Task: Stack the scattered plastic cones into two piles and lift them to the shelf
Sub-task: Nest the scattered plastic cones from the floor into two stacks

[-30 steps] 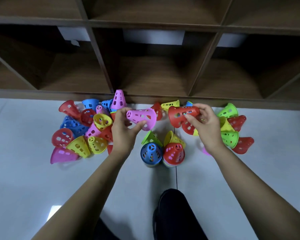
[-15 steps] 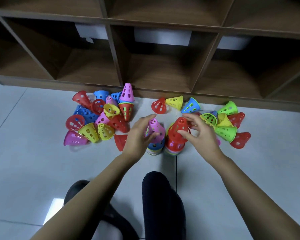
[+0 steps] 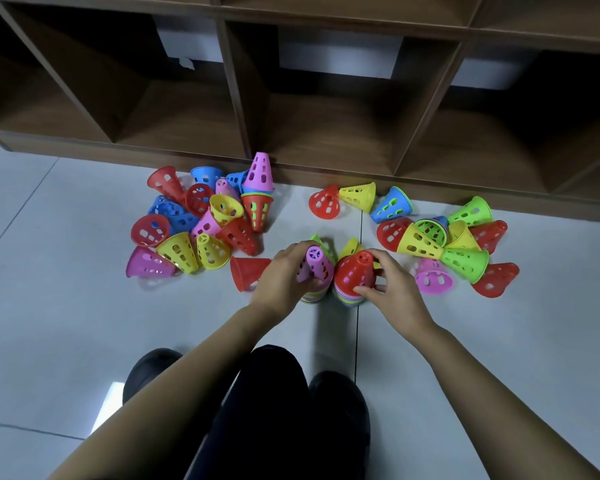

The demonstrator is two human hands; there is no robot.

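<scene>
- Just in front of the shelf unit [image 3: 326,173], on the tiled floor [image 3: 84,323], we find the left pile [image 3: 311,298] and the right pile [image 3: 347,300] standing rims down, side by side.
- We record the left hand [image 3: 281,275] with its fingers curled round the pink cone [image 3: 315,266] that tops the left pile.
- The right hand [image 3: 394,289] pinches the red cone [image 3: 355,271] on the right pile, thumb on the near wall and fingers on the far side.
- Loose cones [image 3: 201,223] lie in clusters along the foot of the shelf unit, to either side of the piles. A short stack [image 3: 258,176] stands against its base.
- We judge the cones to be thin, perforated moulded plastic: light, fairly stiff, smooth, and unlikely to break if dropped.
- The taper invites slipping, so we would grip a single cone at mid-wall, where the holes give purchase.
- A nested pile should be taken at its lowest rims or from beneath. Gripped higher, the upper cones may lift off alone.
- Stacking is, by our reading, well short of complete, and nothing is on the shelf yet.
</scene>
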